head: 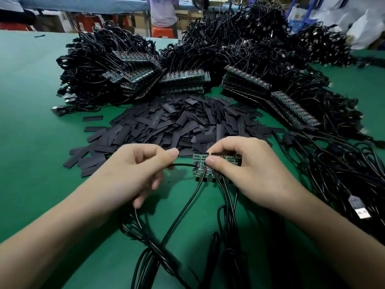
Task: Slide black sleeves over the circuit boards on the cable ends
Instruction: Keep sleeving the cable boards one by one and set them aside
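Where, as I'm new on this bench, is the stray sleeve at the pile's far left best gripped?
Probably pinch the stray sleeve at its left short end, coming from the left: it lies flat, lengthwise across, with bare mat there and the pile on its right.

Bare forearms (52,247) on both sides, uncovered right to the frame edge, and the left hand (137,170) and right hand (248,170) are bare too, fingernails short and plain.

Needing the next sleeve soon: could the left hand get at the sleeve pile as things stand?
Likely yes for reach: the sleeve pile lies just beyond the left hand, nothing between. But its grip is taken, pinching a cable.
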